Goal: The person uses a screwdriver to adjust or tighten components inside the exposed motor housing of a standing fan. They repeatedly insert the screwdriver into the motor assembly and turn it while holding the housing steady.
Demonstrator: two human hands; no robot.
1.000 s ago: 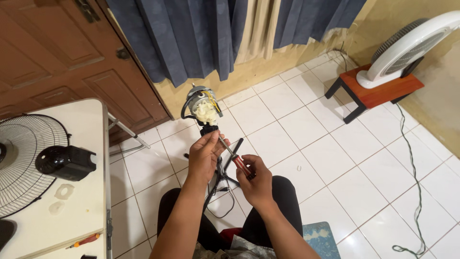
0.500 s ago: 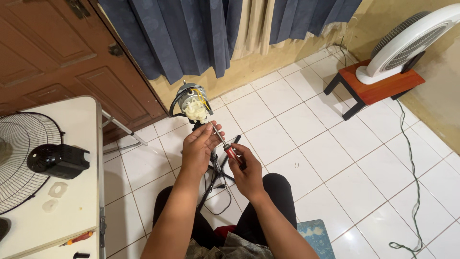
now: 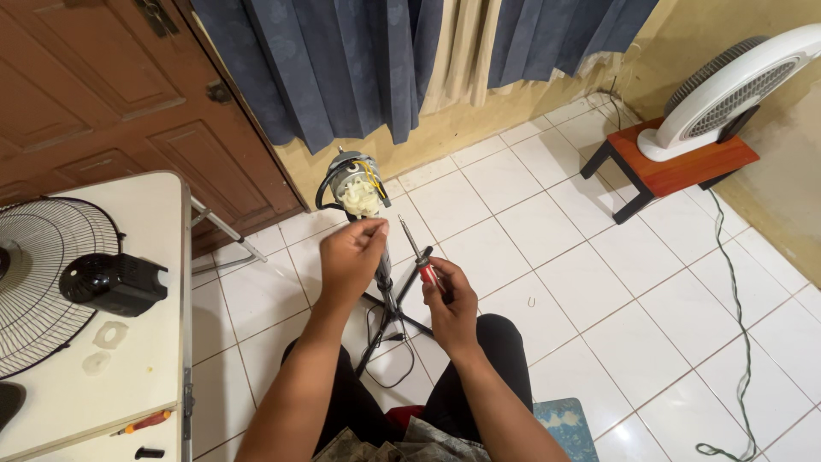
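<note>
Red-handled screwdriver (image 3: 419,257) in right hand (image 3: 451,301)

Two bare forearms are seen from above, no sleeves reaching the wrists. The left hand (image 3: 352,257) and the right hand (image 3: 451,299) are uncovered: no gloves, rings or watch are visible. The legs are clothed in black trousers (image 3: 505,359). A patterned garment (image 3: 402,445) in muted green and brown tones is glimpsed at the lower edge.
</note>
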